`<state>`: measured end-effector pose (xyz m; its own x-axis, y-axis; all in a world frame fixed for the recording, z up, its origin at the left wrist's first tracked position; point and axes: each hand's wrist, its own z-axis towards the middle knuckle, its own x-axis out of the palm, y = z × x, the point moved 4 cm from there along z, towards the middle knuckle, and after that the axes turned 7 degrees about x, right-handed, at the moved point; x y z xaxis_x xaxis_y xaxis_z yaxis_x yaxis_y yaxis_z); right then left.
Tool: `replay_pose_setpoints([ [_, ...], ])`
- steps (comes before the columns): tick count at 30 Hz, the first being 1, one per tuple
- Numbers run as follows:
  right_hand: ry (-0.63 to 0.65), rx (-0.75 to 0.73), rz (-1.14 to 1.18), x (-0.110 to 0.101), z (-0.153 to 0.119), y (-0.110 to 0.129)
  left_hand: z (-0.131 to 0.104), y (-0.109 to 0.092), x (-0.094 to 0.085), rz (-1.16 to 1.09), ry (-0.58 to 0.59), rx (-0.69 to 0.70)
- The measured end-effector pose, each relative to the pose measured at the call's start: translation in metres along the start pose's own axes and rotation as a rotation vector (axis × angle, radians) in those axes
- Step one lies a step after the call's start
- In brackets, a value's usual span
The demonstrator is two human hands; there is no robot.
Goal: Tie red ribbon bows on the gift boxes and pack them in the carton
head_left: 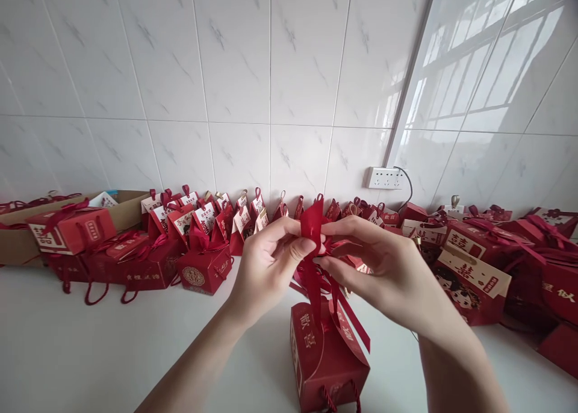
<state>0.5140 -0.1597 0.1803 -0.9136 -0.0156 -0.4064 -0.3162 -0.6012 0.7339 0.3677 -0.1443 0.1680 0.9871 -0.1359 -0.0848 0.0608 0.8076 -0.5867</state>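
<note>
Head | hands (pixel 311 262) pinch ribbon (pixel 311 280) | box (pixel 333 365) base cut off

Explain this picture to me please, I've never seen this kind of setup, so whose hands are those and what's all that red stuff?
There's no machine here: these are a person's bare hands, seen by one camera worn on their head, looking forward and down. The left hand and right hand pinch a red ribbon above a red box on the white table. Behind it, more red boxes stand in groups, many with ribbons or cords. At the left is a cardboard carton; a socket strip is on the tiled wall.
</note>
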Motion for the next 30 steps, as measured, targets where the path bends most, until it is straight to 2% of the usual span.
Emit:
replay_pose_setpoints([
  [2, 0.02, 0.033, 0.089, -0.002, 0.002, -0.002, -0.001, -0.001, 0.0, 0.006, 0.004, 0.007],
  [4, -0.019, 0.055, 0.149, -0.003, 0.006, -0.006, -0.001, -0.002, 0.0, 0.014, 0.014, 0.0],
  [7, -0.196, 0.069, 0.195, -0.008, 0.012, -0.013, -0.001, -0.001, 0.001, 0.006, 0.009, -0.012],
  [10, -0.403, 0.106, 0.175, -0.016, 0.013, -0.017, -0.002, 0.008, 0.002, 0.006, -0.107, -0.058],
  [14, -0.525, 0.188, 0.114, -0.024, 0.004, -0.02, -0.011, 0.03, 0.0, -0.072, -0.337, -0.218],
  [19, -0.619, 0.351, 0.116, -0.038, -0.022, -0.049, -0.041, 0.05, -0.015, -0.189, -0.52, -0.374],
  [25, -0.761, 0.49, 0.047, -0.068, -0.064, -0.099, -0.088, 0.055, -0.047, -0.081, -0.644, -0.517],
  [30, -0.841, 0.603, 0.023, -0.086, -0.098, -0.126, -0.124, 0.062, -0.071, 0.035, -0.696, -0.628],
])
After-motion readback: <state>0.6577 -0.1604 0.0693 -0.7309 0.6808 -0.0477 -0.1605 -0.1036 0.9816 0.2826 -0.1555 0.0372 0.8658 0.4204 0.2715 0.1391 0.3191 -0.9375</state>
